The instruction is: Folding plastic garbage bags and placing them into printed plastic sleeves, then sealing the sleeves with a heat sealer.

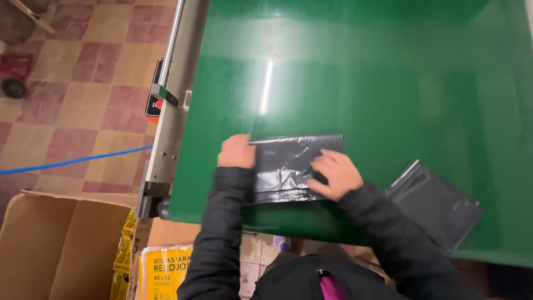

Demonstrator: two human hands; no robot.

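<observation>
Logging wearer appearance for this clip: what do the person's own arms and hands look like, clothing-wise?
Both arms wear long black sleeves of a slightly shiny, padded-looking jacket, reaching the wrists. The left hand and right hand are bare: no gloves, and no rings or watch can be made out. A bit of magenta fabric shows at the chest.

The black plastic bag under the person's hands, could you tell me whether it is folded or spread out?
Folded. The black plastic bag lies as a compact flat rectangle on the green table, the left hand and right hand pressing on it.

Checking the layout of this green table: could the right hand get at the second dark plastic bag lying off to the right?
Probably yes: the second bag lies beside the right hand, with only bare green table between them.
</observation>
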